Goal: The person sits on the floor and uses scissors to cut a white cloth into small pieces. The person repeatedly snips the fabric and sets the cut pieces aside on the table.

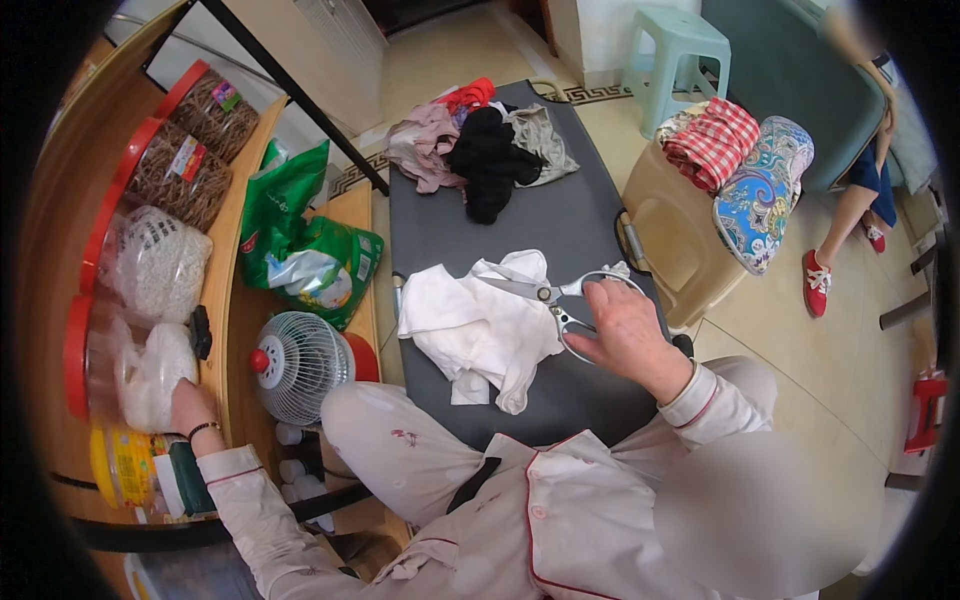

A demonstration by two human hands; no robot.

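My right hand point(635, 330) grips a pair of silver scissors point(545, 293), with its fingers in the handle loops, above white garments point(470, 350) that lie on the grey padded surface point(420, 230). My left hand point(190, 405) reaches to the shelf at the left, against a white plastic bag point(150, 380) beside a red-lidded jar; its fingers are mostly hidden. At the far end of the grey surface is a pile of black point(485, 165), pink, red and pale cloths.
The wooden shelf point(240, 180) holds jars, with green packages point(300, 260) and a small fan point(300, 365) alongside. At the right stand a beige stool point(660, 250) bearing folded cloths, a pale green stool point(670, 40), and a seated person's leg point(840, 230) with a red shoe.
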